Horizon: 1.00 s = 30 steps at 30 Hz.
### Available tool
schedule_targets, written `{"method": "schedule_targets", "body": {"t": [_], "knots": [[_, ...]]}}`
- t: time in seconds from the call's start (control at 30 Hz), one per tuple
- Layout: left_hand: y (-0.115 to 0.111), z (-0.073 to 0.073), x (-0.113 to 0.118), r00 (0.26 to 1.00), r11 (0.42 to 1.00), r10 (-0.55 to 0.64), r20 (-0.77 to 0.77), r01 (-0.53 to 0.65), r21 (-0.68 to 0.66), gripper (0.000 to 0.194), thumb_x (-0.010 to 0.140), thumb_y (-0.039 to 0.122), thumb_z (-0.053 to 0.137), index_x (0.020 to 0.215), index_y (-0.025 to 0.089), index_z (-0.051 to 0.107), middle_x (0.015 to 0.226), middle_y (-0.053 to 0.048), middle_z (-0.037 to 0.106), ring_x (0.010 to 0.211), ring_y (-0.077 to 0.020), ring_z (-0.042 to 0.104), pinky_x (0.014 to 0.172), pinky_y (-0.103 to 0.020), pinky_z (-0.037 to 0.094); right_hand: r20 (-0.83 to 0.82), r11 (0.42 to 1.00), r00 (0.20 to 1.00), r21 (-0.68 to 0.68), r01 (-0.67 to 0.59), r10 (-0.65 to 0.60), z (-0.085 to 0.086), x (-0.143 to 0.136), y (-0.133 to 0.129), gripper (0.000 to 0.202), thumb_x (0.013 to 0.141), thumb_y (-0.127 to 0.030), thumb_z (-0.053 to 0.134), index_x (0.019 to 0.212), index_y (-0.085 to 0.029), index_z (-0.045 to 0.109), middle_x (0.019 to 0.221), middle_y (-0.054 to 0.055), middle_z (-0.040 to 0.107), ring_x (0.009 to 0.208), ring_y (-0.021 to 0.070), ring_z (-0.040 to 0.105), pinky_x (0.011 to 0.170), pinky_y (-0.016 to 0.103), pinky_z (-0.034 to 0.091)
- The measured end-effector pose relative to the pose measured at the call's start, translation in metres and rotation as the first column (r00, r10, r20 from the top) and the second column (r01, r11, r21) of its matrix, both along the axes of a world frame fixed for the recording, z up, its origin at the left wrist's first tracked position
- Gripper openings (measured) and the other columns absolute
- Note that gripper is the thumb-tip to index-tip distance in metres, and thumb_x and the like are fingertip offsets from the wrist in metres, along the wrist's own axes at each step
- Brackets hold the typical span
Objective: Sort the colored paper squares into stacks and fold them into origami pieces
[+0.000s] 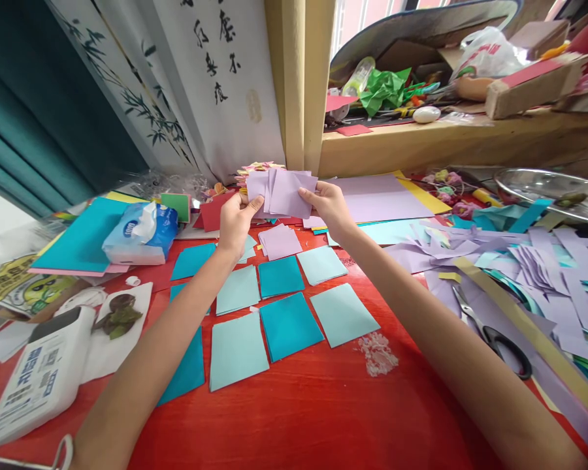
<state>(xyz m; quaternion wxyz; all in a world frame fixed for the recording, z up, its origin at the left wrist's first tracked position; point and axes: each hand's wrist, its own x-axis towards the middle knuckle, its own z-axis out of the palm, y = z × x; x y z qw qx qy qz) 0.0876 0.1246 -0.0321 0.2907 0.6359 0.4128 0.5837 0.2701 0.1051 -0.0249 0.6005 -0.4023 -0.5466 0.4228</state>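
Both my hands are raised at the far side of the red table, with several lilac paper squares [288,194] fanned out between them. My left hand [239,219] pinches the left end of the fan, thumb on top. The right edge is gripped by my right hand [329,203], its thumb and fingers closed on the paper. Below the fan lies a small pile of lilac squares [280,242] on the table. Nearer to me are rows of teal squares [291,326] and pale blue squares [239,352], a few partly hidden by my left forearm.
Scissors [490,336] lie among lilac paper strips [575,287] at the right, near a metal bowl [558,189]. A tissue pack [141,234], teal sheets [81,235] and a white box [39,372] stand at the left. Large lilac sheets [377,197] lie at the back.
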Motion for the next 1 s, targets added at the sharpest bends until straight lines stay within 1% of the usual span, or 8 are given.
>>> {"method": "schedule_targets", "body": {"t": [0.13,0.33,0.43,0.57,0.67,0.8,0.9,1.0], "knots": [[0.001,-0.001,0.0,1.0,1.0,-0.008,-0.024,0.009,0.013,0.033,0.072,0.048,0.063,0.066,0.019,0.047,0.066,0.0,0.05,0.067,-0.0134,0.05,0.063,-0.027,0.043,-0.014,1.0,1.0,0.014,0.013,-0.013,0.0,0.001,0.0,0.015,0.078,-0.026,0.055,0.084,-0.013,0.062,0.076,0.004,0.064,0.073,0.0145,0.06,0.068,0.03,0.051],[0.001,-0.002,-0.001,0.997,0.999,0.023,-0.074,-0.022,0.023,0.037,0.07,0.053,0.062,0.067,0.02,0.045,0.065,0.001,0.046,0.069,-0.0141,0.049,0.066,-0.029,0.045,0.064,0.998,0.996,-0.006,0.063,-0.062,-0.001,0.003,0.003,0.016,0.081,-0.027,0.052,0.078,-0.014,0.062,0.072,0.003,0.061,0.07,0.0138,0.059,0.067,0.03,0.051],[0.0,-0.001,-0.001,0.998,1.0,0.019,-0.055,-0.018,0.018,0.04,0.068,0.053,0.064,0.064,0.02,0.042,0.061,0.002,0.042,0.062,-0.0119,0.045,0.061,-0.027,0.043,0.044,0.999,0.998,-0.004,0.048,-0.048,-0.001,0.003,0.003,0.015,0.08,-0.027,0.053,0.077,-0.014,0.061,0.071,0.003,0.061,0.07,0.0138,0.058,0.068,0.03,0.051],[-0.001,-0.001,0.0,1.0,1.0,0.0,-0.003,0.0,-0.008,0.043,0.066,0.05,0.068,0.059,0.02,0.037,0.058,0.004,0.035,0.053,-0.0092,0.037,0.052,-0.024,0.037,-0.026,1.0,1.0,0.004,-0.013,0.013,0.0,0.001,0.001,0.012,0.078,-0.025,0.055,0.078,-0.014,0.06,0.073,0.003,0.062,0.073,0.0145,0.059,0.069,0.031,0.051],[-0.002,-0.002,0.002,1.0,0.999,-0.01,-0.015,0.01,-0.031,0.042,0.066,0.048,0.069,0.06,0.02,0.038,0.058,0.003,0.038,0.054,-0.0095,0.039,0.051,-0.023,0.036,-0.047,0.999,0.998,-0.007,-0.034,0.033,0.0,-0.001,0.001,0.012,0.077,-0.022,0.055,0.083,-0.013,0.06,0.076,0.003,0.064,0.076,0.015,0.06,0.07,0.03,0.051],[-0.005,0.003,0.002,0.994,0.994,-0.1,-0.033,0.098,-0.037,0.03,0.071,0.045,0.065,0.068,0.019,0.05,0.065,0.002,0.048,0.061,-0.0105,0.046,0.055,-0.023,0.038,-0.029,1.0,1.0,-0.01,-0.012,0.011,0.0,0.001,0.001,0.012,0.076,-0.022,0.057,0.084,-0.014,0.061,0.082,0.004,0.066,0.079,0.0154,0.06,0.07,0.03,0.05],[-0.006,0.011,-0.002,0.99,0.99,-0.139,0.012,0.14,-0.034,0.027,0.078,0.045,0.057,0.07,0.019,0.056,0.068,0.0,0.053,0.064,-0.0109,0.05,0.057,-0.023,0.042,0.001,1.0,1.0,-0.001,-0.03,0.03,-0.001,0.003,0.002,0.012,0.075,-0.024,0.058,0.083,-0.016,0.061,0.082,0.003,0.066,0.075,0.0145,0.06,0.068,0.029,0.05],[-0.003,0.016,-0.007,0.983,0.983,-0.153,0.102,0.162,-0.083,0.019,0.076,0.036,0.059,0.069,0.019,0.059,0.072,0.0,0.057,0.067,-0.0113,0.055,0.057,-0.023,0.045,0.002,0.996,0.996,0.002,-0.089,0.089,-0.002,0.003,0.002,0.013,0.073,-0.023,0.06,0.084,-0.015,0.062,0.081,0.003,0.066,0.073,0.0138,0.06,0.067,0.029,0.05]]}}
